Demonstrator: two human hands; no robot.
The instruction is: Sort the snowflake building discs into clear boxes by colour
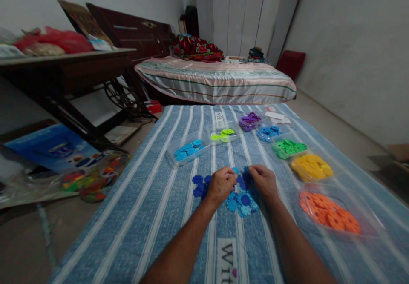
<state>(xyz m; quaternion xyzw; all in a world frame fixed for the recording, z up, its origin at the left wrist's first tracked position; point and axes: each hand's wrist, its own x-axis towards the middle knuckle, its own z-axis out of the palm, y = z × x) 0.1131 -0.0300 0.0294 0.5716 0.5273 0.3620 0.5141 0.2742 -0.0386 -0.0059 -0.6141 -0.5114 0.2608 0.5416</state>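
My left hand [223, 186] is closed in a pinch over a loose group of blue snowflake discs. Whatever lies between its fingertips is too small and blurred to name. Opposite it, my right hand [263, 181] has its thumb and fingers pressed together on a blue snowflake disc [246, 170]. Dark blue discs [198, 186] lie at the left hand's outer side, partly covered by it. Between and below both hands, light blue discs [243, 210] overlap with darker ones on the striped cloth [153, 216].
Clear tubs arc around the hands, holding light blue [189, 149], lime [223, 135], purple [249, 121], blue [269, 133], green [290, 147], yellow [311, 167] and orange discs [330, 213]. A bed [217, 77] stands beyond; a sewing-machine table [67, 58] is at left.
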